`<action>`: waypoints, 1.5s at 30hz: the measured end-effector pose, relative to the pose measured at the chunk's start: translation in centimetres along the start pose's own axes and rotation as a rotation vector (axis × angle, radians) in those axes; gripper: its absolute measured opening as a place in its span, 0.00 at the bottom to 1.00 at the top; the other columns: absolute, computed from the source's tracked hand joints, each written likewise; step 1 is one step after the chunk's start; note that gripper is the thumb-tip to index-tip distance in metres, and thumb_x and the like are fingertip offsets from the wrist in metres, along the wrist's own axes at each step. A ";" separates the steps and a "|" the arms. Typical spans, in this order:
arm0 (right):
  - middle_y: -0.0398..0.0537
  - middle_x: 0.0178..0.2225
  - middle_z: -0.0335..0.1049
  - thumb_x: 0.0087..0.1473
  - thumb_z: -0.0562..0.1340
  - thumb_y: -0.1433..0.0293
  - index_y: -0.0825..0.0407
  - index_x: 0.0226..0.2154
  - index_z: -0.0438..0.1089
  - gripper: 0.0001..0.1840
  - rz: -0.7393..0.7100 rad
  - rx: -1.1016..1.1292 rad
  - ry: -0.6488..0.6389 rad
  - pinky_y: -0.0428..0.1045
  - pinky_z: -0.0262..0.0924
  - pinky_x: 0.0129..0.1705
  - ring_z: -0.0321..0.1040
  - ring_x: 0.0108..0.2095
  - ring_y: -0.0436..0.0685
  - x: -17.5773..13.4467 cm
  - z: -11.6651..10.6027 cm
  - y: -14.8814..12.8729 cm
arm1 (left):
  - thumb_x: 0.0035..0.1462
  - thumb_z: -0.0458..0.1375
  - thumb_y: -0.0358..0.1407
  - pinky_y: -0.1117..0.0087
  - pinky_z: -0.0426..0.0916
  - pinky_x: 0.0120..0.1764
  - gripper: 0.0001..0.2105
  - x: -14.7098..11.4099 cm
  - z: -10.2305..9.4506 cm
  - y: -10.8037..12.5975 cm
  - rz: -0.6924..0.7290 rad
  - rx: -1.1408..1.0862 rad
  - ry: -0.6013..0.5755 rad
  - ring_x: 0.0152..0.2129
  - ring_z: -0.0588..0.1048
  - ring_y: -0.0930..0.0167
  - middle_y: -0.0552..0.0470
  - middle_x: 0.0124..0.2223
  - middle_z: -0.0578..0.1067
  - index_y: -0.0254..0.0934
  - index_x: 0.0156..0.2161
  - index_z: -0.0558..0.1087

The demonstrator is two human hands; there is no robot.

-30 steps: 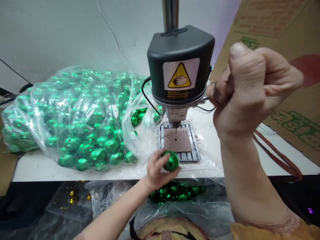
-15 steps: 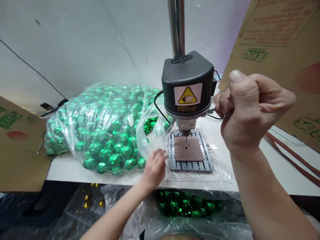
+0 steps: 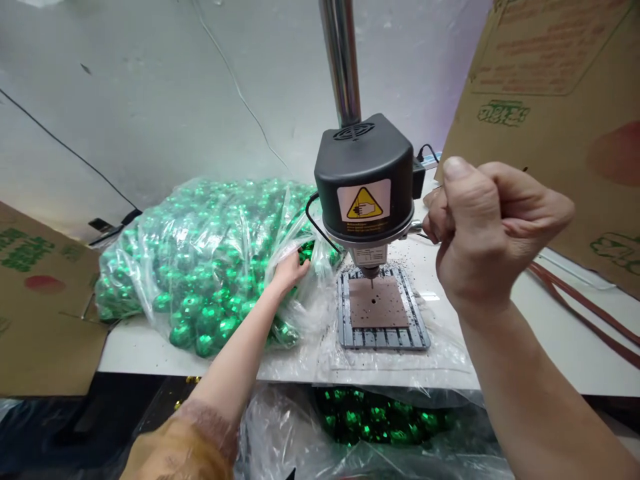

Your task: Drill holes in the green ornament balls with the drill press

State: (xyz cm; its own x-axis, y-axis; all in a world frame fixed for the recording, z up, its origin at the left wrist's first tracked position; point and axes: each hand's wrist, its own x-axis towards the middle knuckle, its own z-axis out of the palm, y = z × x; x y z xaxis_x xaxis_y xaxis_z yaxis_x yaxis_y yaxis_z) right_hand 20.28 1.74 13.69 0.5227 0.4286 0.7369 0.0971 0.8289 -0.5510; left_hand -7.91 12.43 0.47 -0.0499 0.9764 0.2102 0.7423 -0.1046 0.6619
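Observation:
My left hand [image 3: 291, 270] reaches into the mouth of a clear plastic bag [image 3: 150, 267] full of shiny green faceted balls [image 3: 229, 325]. Its thumb stands apart, while the other fingers are partly hidden among the plastic and balls. My right hand [image 3: 487, 230] is closed in a fist around the lever [image 3: 415, 227] on the right side of a small black drill press [image 3: 367, 167]. Below the chuck, the thin bit [image 3: 372, 283] points down at a brown square pad [image 3: 390, 313] with a dark hole, lying on the grey slotted base plate [image 3: 420, 339].
A second bag of green balls [image 3: 380, 417] sits below the front edge of the white table [image 3: 135, 347]. Cardboard boxes [image 3: 45, 313] flank the table at left and right. Dark shavings lie around the base plate. A brown strap [image 3: 585, 300] rests at the right.
My left hand has moved from beside the base plate up and left into the bag's mouth. My right hand stays closed on the lever. The view has shifted slightly.

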 end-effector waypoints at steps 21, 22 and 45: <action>0.36 0.15 0.49 0.59 0.63 0.70 0.50 0.17 0.52 0.24 -0.025 -0.027 0.066 0.48 0.47 0.23 0.50 0.18 0.43 0.0 0.3 0.2 | 0.45 0.76 0.51 0.72 0.69 0.26 0.32 -12.0 3.5 7.2 -0.316 -1.067 -0.339 0.24 0.78 0.71 0.57 0.33 0.77 0.42 0.49 0.67; 0.36 0.15 0.49 0.59 0.63 0.70 0.51 0.16 0.52 0.25 -0.029 -0.030 0.063 0.48 0.47 0.23 0.50 0.18 0.42 0.0 0.3 0.2 | 0.50 0.72 0.55 0.74 0.67 0.24 0.31 -12.1 3.8 7.2 -0.315 -1.065 -0.334 0.23 0.78 0.71 0.56 0.33 0.78 0.41 0.49 0.66; 0.37 0.18 0.43 0.63 0.60 0.70 0.51 0.19 0.48 0.25 -0.057 -0.085 0.049 0.46 0.48 0.25 0.49 0.19 0.41 -0.2 0.3 0.0 | 0.47 0.77 0.49 0.63 0.77 0.45 0.33 -10.9 8.0 4.7 -0.083 -0.886 -0.301 0.44 0.80 0.63 0.45 0.48 0.82 0.37 0.55 0.75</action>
State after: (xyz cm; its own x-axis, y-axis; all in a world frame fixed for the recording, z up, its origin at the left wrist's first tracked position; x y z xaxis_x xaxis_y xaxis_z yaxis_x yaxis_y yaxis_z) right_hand 19.87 1.77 13.67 0.5553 0.3616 0.7489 0.1979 0.8172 -0.5413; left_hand 1.47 2.83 -4.52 0.1871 0.9820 0.0245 -0.0410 -0.0171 0.9990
